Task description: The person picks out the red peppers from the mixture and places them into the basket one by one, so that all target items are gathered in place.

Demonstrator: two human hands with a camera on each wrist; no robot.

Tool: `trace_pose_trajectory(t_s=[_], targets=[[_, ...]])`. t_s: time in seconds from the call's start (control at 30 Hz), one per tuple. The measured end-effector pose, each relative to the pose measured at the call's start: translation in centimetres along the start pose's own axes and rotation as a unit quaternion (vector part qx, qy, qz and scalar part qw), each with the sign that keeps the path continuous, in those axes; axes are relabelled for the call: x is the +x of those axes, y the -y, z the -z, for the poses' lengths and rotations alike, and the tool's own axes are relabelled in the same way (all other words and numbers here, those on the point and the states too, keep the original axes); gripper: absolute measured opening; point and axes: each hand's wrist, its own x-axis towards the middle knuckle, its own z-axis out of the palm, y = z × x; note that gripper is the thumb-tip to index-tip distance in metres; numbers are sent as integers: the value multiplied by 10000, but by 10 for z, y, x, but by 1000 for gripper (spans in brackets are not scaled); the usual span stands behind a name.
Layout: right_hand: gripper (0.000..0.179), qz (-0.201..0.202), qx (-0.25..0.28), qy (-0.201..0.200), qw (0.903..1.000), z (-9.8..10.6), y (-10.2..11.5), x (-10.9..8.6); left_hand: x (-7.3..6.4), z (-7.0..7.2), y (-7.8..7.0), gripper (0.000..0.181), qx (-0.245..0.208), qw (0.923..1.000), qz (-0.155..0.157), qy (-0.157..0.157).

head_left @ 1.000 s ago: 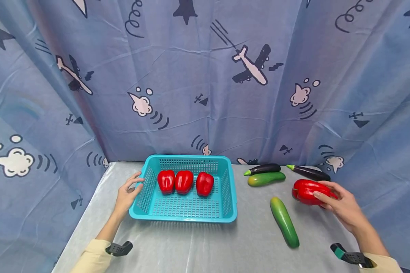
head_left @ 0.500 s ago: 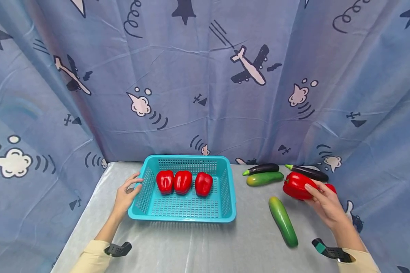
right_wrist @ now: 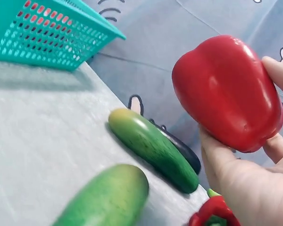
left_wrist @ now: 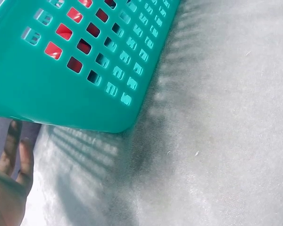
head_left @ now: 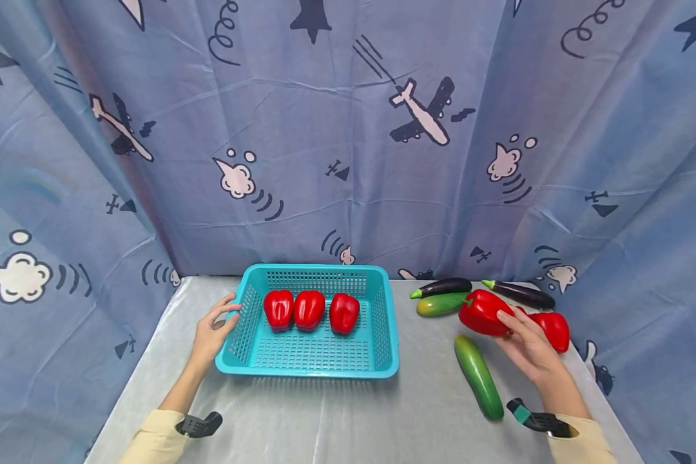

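Note:
My right hand (head_left: 528, 347) grips a red bell pepper (head_left: 483, 312) between thumb and fingers, above the table's right side. In the right wrist view this bell pepper (right_wrist: 226, 92) is held up off the table. My left hand (head_left: 211, 330) touches the left rim of a turquoise perforated basket (head_left: 307, 372) with loosely extended fingers. Three red bell peppers (head_left: 344, 314) lie inside the basket, two of them side by side. Another red bell pepper (head_left: 555, 332) rests on the table behind my right hand and is partly hidden.
A green cucumber (head_left: 479, 377) lies in front of the held bell pepper. Another cucumber (head_left: 441, 305) and an eggplant (head_left: 443, 287) lie at the back, with a second eggplant (head_left: 522, 294) to their right. A patterned curtain (head_left: 348, 142) hangs behind the grey table (head_left: 348, 425).
My right hand has lifted the red bell pepper and moved it left toward the basket, uncovering the bell pepper on the table behind it. My left hand has stayed at the basket's rim.

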Motion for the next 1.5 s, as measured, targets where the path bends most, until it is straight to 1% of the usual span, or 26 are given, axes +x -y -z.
trace_pose_trajectory(t_s=[0.07, 0.1, 0.27, 0.37, 0.5, 0.53, 0.6, 0.73, 0.8, 0.87, 0.97, 1.03, 1.13, 1.23, 1.4, 1.5], targets=[[81, -130, 295, 3, 9995, -4, -2, 3, 0, 0, 0, 26, 12, 10000, 19, 5], [82, -182, 447, 28, 9988, -5, -3, 5, 0, 0, -1, 26, 17, 10000, 33, 10], [78, -327, 1170, 249, 9923, -8, -9, 11, 0, 0, -2, 26, 42, 9999, 101, -15], [62, -300, 1413, 445, 9885, -8, -15, 13, 0, 0, -2, 26, 54, 9999, 96, -31], [36, -260, 1398, 634, 9878, -8, -21, 13, 0, 0, -2, 26, 57, 10000, 64, -18], [34, -263, 1343, 647, 9885, -8, -22, 13, 0, 0, -2, 26, 46, 10000, 55, -15], [40, -328, 1174, 606, 9907, -12, -23, 13, -1, 1, -2, 25, 44, 10000, 40, -12], [66, -498, 686, 406, 9956, -22, -24, 16, -1, 0, -1, 25, 76, 10000, 26, -16], [74, -589, 485, 329, 9965, -28, -25, 17, -1, 0, -1, 25, 78, 10000, 29, -24], [74, -618, 299, 341, 9971, -33, -25, 19, -1, 0, 0, 25, 67, 10000, 12, -33], [68, -562, -14, 524, 9970, -41, -26, 23, 0, 0, 1, 25, 14, 10000, -7, -54], [64, -441, -351, 698, 9960, -45, -26, 25, 0, 0, 2, 25, 13, 10000, -23, -50], [58, -229, -842, 927, 9919, -52, -27, 30, 0, 0, 2, 25, 52, 10000, -18, -39], [55, 0, -1164, 1078, 9873, -59, -28, 36, 0, -1, 1, 25, 80, 10000, -15, -25], [59, 338, -1449, 1328, 9799, -75, -28, 43, -2, -2, -9, 23, -7, 10000, -64, 2], [61, 483, -1682, 1341, 9754, -86, -29, 45, -2, -2, -15, 22, -70, 9999, -80, 4]])
